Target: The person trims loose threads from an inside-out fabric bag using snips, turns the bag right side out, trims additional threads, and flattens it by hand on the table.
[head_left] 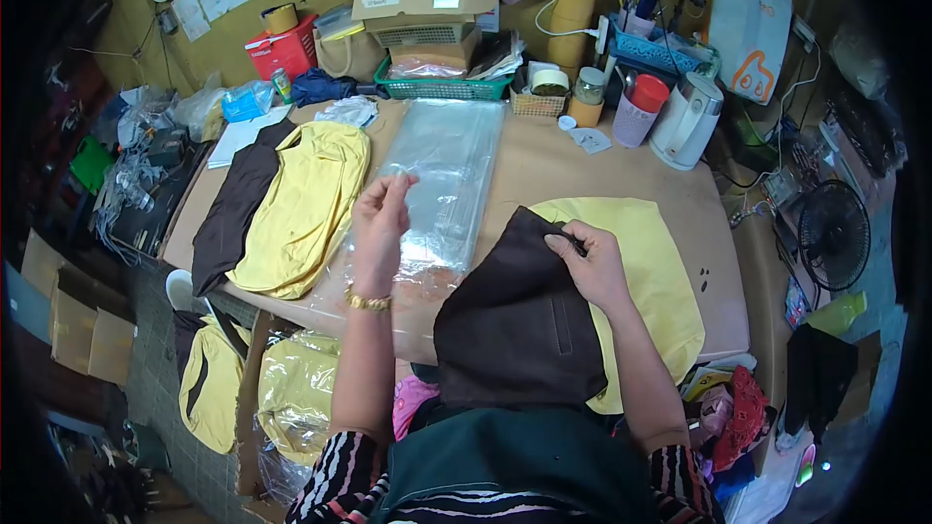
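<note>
My right hand (590, 257) pinches the upper corner of a dark brown and yellow cloth piece (510, 315). Its brown half has a slit like a welt pocket and hangs over the table's front edge, against my lap. The yellow part (646, 281) spreads out to the right, partly under my right forearm. My left hand (384, 206) is raised to the left of the cloth, with fingers closed together; whatever is between the fingertips is too small to make out. Beneath and behind it lies a stack of clear plastic bags (442, 175).
Folded brown and yellow cloth pieces (306, 194) lie at the table's left. Along the back stand a green basket (442, 87), a jar (587, 97), a pink cup (633, 121) and a white kettle (686, 121). A carton (250, 408) holds bagged yellow cloth; a fan (833, 233) is at right.
</note>
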The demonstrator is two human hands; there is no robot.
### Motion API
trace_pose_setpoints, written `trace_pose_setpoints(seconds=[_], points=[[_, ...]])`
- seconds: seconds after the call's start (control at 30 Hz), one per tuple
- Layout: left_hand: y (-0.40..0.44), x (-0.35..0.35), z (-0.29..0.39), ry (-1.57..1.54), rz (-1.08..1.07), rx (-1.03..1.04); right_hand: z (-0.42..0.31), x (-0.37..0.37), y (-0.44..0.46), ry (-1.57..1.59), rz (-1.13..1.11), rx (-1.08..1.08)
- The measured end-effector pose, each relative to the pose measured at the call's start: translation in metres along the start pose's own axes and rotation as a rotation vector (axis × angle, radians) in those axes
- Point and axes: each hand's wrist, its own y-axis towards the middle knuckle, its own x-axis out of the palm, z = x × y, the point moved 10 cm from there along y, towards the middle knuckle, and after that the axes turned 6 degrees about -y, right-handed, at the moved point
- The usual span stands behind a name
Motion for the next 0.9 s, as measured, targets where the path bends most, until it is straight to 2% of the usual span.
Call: trace_pose_setpoints(seconds=[0.03,0.1,0.2,0.3,0.37,0.4,0.47,0.5,0.57,0.63,0.73,0.8,0.87,0.9], points=[[-0.003,0.002,-0.001,0.000,-0.006,0.001,0.001,-0.002,-0.001,0.022,0.008,0.011],[-0.027,0.050,0.020,0.725,-0.237,0.180,-0.003,-0.002,-0.002,0.006,0.016,-0.012],[-0.042,0.093,0.008,0.893,-0.341,0.117,-0.006,0.006,-0.003,-0.035,0.017,-0.056],[-0.038,0.115,0.002,0.738,-0.395,0.192,-0.014,0.009,-0.004,-0.096,0.012,-0.092],[-0.037,0.098,-0.033,0.392,-0.264,-0.266,-0.018,0.009,-0.007,-0.135,0.004,-0.096],[-0.039,0.100,-0.036,0.393,-0.269,-0.269,-0.018,0.008,-0.008,-0.136,0.007,-0.097],[-0.043,0.101,-0.041,0.090,-0.209,-0.291,-0.017,0.005,-0.008,-0.137,0.012,-0.097],[-0.044,0.099,-0.046,0.092,-0.209,-0.292,-0.014,0.005,-0.007,-0.137,-0.009,-0.088],[-0.045,0.106,-0.047,-0.331,-0.281,-0.291,-0.014,0.007,-0.008,-0.132,-0.032,-0.080],[-0.049,0.103,-0.048,-0.373,-0.254,-0.303,-0.044,-0.017,-0.015,-0.107,0.197,-0.204],[-0.050,0.106,-0.043,-0.450,-0.217,-0.322,-0.072,-0.038,-0.023,-0.176,0.329,-0.182],[-0.051,0.111,-0.040,-0.482,-0.210,-0.328,-0.082,-0.037,-0.025,-0.237,0.325,-0.260],[-0.052,0.117,-0.040,-0.497,-0.196,-0.340,-0.117,-0.029,-0.036,-0.554,0.355,-0.446],[-0.052,0.118,-0.042,-0.498,-0.200,-0.341,-0.132,-0.026,-0.042,-0.636,0.439,-0.557]])
